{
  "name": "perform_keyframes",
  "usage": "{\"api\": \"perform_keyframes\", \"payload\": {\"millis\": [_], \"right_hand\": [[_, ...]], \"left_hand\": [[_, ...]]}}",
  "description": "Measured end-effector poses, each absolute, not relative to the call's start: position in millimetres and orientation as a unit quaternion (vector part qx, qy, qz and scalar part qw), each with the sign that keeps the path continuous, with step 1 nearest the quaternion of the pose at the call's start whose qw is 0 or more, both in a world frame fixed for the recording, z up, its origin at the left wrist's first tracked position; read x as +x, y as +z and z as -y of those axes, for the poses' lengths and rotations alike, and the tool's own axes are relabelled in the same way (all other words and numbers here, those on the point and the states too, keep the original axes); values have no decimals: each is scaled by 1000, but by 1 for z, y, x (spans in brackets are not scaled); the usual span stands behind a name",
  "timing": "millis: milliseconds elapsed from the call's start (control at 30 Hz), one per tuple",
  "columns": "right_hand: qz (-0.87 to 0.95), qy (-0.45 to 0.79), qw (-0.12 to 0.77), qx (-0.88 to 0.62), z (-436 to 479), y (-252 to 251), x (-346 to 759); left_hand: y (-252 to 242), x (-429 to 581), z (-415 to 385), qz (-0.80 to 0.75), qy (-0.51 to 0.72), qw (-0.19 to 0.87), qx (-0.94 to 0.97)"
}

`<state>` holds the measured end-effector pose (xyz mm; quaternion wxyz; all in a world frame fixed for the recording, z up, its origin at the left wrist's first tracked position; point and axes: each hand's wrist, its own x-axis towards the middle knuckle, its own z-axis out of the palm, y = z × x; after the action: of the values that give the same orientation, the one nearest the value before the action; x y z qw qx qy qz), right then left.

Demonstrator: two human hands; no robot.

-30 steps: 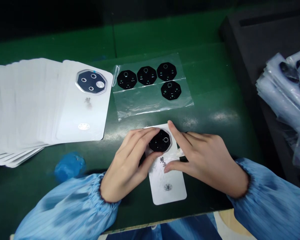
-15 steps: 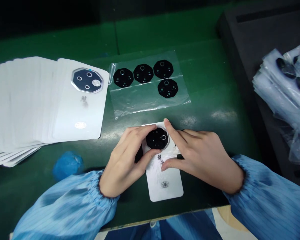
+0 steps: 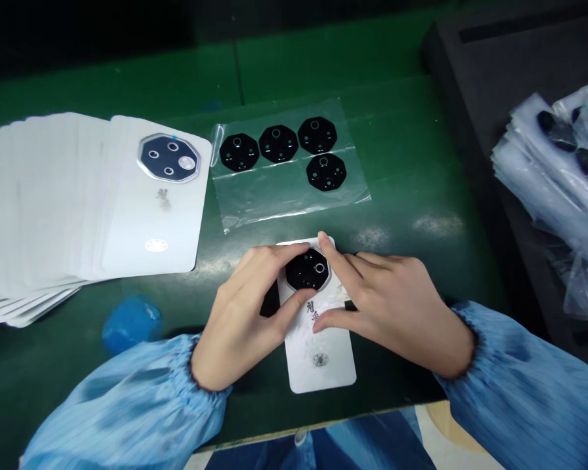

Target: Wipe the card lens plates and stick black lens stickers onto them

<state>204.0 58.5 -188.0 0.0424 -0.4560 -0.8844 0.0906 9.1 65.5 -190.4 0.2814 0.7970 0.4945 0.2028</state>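
A white phone back cover [image 3: 321, 375] lies on the green table in front of me, with dark characters and a round emblem on its face. In its silver-rimmed camera area sits a black octagonal lens plate [image 3: 308, 270]. The thumb and index finger of my left hand [image 3: 245, 313] are closed about that plate, at its upper and lower edges. My right hand [image 3: 392, 303] grips the cover from the right, its index fingertip by the top edge and its thumb over the characters. The right hand's other fingers are curled and partly hidden.
Overlapping white back covers [image 3: 147, 215] lie at left. Beyond my hands, a clear plastic sheet [image 3: 259, 202] carries several black lens plates [image 3: 278, 143]. A blue lump [image 3: 131, 323] rests near my left sleeve. Plastic-bagged parts [image 3: 558, 176] lie on a dark case [image 3: 509, 72] at right.
Both hands keep nearly the same hold on the cover and the lens plate. The view has shifted very slightly; nothing else has visibly moved.
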Motion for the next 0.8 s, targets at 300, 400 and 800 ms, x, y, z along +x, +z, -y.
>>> {"api": "perform_keyframes", "payload": {"millis": [300,400,800], "right_hand": [[860,67,46,-504,-56,-190,207],[865,76,50,-493,-57,-190,206],[864,89,56,-493,-57,-190,207]], "left_hand": [[-189,8,-65,-490,203,291,796],[-190,8,-68,-472,207,303,802],[-197,2,-69,-443,229,319,806]]}}
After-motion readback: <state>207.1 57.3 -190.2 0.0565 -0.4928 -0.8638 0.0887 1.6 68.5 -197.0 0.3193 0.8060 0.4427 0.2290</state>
